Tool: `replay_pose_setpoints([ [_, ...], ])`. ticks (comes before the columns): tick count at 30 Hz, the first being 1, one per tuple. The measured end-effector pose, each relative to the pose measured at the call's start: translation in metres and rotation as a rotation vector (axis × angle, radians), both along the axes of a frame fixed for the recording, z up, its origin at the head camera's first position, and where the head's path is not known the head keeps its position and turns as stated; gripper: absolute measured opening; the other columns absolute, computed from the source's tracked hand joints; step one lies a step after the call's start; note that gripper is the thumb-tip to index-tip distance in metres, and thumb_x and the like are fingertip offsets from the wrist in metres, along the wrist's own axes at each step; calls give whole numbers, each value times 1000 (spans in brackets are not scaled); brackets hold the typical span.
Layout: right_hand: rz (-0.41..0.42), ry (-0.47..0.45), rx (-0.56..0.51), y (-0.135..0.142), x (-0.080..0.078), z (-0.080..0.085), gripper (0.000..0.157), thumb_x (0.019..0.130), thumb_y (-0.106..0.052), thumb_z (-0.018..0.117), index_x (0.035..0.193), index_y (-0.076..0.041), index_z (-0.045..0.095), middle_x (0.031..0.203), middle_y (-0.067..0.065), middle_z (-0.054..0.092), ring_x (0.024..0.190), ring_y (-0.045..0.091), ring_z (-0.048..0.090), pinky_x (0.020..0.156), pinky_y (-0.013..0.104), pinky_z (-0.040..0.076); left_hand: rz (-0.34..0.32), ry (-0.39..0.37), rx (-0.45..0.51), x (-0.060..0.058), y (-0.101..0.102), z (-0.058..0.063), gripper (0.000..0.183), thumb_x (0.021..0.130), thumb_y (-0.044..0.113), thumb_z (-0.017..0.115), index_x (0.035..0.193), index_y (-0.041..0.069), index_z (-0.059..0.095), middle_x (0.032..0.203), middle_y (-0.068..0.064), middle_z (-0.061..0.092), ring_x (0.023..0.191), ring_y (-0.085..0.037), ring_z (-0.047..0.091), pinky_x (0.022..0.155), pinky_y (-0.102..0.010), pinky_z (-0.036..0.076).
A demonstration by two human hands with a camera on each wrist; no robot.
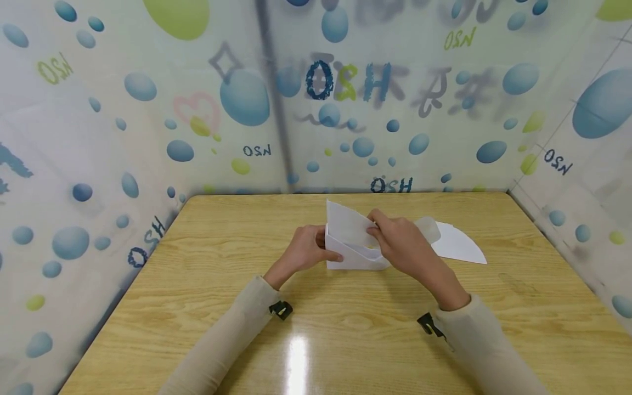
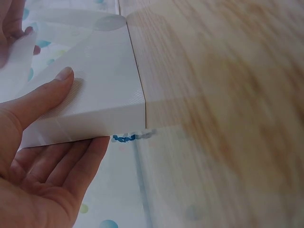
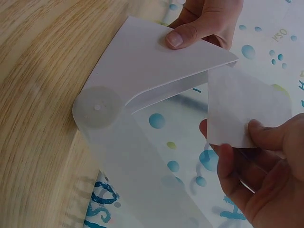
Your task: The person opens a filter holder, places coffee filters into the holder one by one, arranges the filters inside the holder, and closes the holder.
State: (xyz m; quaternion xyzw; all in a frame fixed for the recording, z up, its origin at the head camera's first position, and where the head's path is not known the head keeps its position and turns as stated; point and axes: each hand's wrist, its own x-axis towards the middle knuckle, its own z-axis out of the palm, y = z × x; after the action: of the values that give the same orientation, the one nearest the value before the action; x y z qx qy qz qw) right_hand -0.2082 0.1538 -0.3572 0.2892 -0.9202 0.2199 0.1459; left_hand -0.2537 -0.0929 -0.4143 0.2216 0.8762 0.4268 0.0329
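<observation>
A white, slim box (image 1: pixel 353 259) with a slanted open top stands on the table. My left hand (image 1: pixel 305 249) grips its left end, thumb on the near face and fingers behind, as the left wrist view also shows. A thin white sheet (image 3: pixel 232 102) sticks up at the box's open side, its edge pinched between thumb and fingers of my right hand (image 1: pixel 402 244). From the box's lower corner runs a translucent strip (image 3: pixel 147 166), joined there by a round end with a small dot in its middle. Part of the sheet's lower edge is hidden by the box.
A white fan-shaped piece (image 1: pixel 461 246) lies on the wooden table (image 1: pixel 345 334) right of the box, partly behind my right hand. Patterned sheeting with blue and green dots (image 1: pixel 244 99) walls the table at the back and sides.
</observation>
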Motion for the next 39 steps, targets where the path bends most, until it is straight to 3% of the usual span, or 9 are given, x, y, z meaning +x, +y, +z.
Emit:
replay_pose_setpoints([
  [7, -24, -4, -6, -1, 1, 1, 6, 105, -12, 59, 108, -7, 61, 63, -1, 54, 52, 10, 40, 51, 25, 32, 2, -3, -2, 1, 0, 0, 45, 76, 19, 94, 116, 12, 76, 103, -6, 81, 86, -15, 77, 73, -28, 61],
  [22, 31, 31, -101, 2, -4, -5, 4, 99, -5, 67, 98, -9, 68, 88, 6, 73, 68, 13, 59, 64, 29, 51, 6, 3, -16, 1, 1, -1, 45, 76, 19, 94, 118, 14, 75, 105, -3, 80, 86, -13, 76, 73, -28, 61],
  [39, 38, 35, -80, 4, -8, -9, 5, 93, -5, 74, 92, -10, 75, 88, 4, 78, 67, 11, 64, 63, 30, 53, 5, -15, -10, 1, 1, 1, 45, 77, 18, 93, 118, 13, 75, 106, -4, 80, 87, -14, 76, 75, -29, 61],
])
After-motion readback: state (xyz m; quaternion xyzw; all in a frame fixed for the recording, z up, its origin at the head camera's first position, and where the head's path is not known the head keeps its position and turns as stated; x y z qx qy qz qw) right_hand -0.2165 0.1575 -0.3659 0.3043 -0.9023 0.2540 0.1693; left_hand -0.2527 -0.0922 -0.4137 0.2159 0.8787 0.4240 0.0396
